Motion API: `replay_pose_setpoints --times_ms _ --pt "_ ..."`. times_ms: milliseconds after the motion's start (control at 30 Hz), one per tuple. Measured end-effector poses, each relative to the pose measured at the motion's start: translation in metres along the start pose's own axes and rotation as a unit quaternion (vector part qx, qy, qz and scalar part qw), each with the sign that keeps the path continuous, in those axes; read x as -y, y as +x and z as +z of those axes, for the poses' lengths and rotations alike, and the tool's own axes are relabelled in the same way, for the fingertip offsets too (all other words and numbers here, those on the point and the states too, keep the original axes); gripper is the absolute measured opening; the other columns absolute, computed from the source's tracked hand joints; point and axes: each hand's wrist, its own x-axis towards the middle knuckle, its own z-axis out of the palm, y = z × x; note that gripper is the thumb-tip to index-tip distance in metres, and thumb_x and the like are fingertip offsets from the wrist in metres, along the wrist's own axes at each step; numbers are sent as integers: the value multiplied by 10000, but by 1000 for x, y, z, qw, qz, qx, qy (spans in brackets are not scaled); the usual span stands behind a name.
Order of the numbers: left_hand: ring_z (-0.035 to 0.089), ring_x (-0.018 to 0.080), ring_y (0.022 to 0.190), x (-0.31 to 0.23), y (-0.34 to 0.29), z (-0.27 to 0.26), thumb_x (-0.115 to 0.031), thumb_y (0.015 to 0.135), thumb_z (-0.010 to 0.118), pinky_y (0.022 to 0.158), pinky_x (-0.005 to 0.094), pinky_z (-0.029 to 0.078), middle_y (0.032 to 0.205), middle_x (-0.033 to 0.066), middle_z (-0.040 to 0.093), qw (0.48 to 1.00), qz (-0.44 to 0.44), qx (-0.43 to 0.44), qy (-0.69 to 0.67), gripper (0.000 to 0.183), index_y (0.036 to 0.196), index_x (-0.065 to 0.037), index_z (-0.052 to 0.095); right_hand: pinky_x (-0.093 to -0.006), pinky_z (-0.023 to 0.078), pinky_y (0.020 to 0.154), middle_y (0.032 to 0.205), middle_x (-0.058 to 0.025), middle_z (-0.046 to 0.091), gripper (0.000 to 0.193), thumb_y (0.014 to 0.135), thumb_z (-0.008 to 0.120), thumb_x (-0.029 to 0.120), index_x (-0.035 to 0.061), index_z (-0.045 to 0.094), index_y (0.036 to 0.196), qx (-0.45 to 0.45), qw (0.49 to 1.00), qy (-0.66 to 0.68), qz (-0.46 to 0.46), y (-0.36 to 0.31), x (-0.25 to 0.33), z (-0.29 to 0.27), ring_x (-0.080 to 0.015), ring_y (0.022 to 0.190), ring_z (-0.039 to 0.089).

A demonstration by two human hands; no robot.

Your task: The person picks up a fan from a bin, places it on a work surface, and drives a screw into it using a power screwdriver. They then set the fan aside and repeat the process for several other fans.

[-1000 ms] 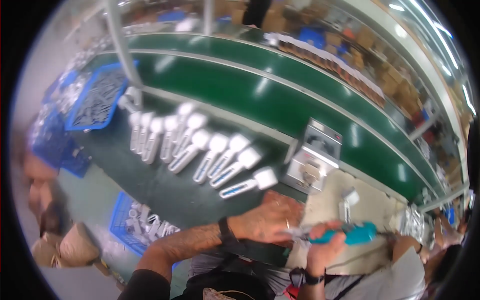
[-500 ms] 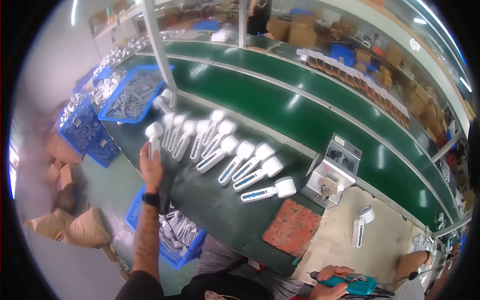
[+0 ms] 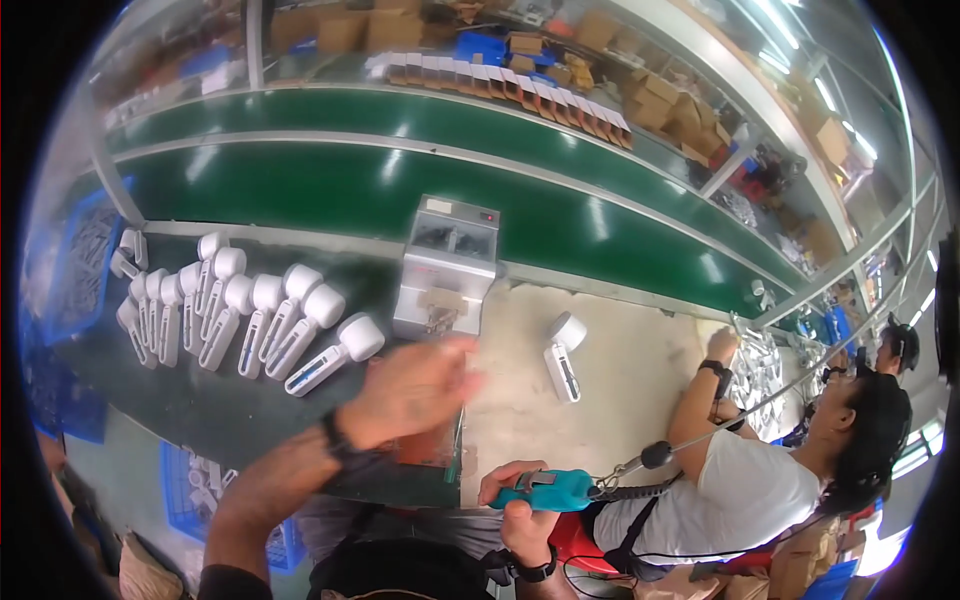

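Observation:
My right hand [image 3: 526, 532] is wrapped round a teal electric screwdriver [image 3: 558, 490] with a cord on its rear end, low over the front of the bench. My left hand [image 3: 415, 392], blurred by motion, hovers just in front of a grey metal box-shaped machine [image 3: 447, 262]. Whether its fingers hold anything I cannot make out. Several white handled devices with round heads lie in a slanting row to its left, the nearest one [image 3: 318, 369] beside my wrist. Another white device [image 3: 563, 374] rests alone on a beige sheet [image 3: 510, 420], right of the machine.
A reddish mat [image 3: 425, 448] lies partly under my left arm. Blue crates [image 3: 182, 500] stand at the left and below the bench. Behind runs a green conveyor [image 3: 330, 195]. At the right a co-worker [image 3: 755, 470] in a white shirt sits close by.
The view has swung right. My left hand has moved from the far left, where it held a white device upright, across to the machine. My right hand still grips the screwdriver.

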Motion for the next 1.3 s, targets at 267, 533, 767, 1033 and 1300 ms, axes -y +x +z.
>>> replay_pose_setpoints --times_ms 267,533,767,1033,1300 --pt "679 356 909 -3 99 132 -606 889 607 858 459 519 896 188 702 988 -57 85 115 653 989 38 645 -304 513 661 817 -132 653 713 843 770 552 -58 542 1134 -3 1000 -12 28 -19 12 -1 -190 716 629" --pt "669 373 937 15 86 134 -410 846 651 839 452 513 848 210 702 992 -102 62 52 427 928 7 686 -305 499 666 786 -107 643 565 913 717 441 -60 567 1128 -65 996 -65 -10 4 2 -21 -180 712 614" --pt "672 339 870 -19 4 41 -172 822 713 730 419 529 910 143 673 997 34 62 -38 205 971 -37 672 -300 470 670 788 -87 641 537 927 690 454 -36 581 1121 -98 985 -137 -37 51 -19 -29 -173 733 610" --pt "663 295 884 25 -51 1 -165 790 777 785 395 549 952 88 647 985 143 -18 90 270 1025 -72 682 -278 452 687 853 -82 658 418 922 734 281 -30 585 1158 -51 998 -34 -25 47 -17 8 -137 751 584" --pt "633 308 886 45 -43 -23 -207 803 782 806 407 518 957 86 645 986 167 -17 22 301 1042 -54 682 -327 458 603 740 -104 561 696 915 649 605 -44 517 1129 -37 994 -17 -99 86 9 57 -210 667 566"
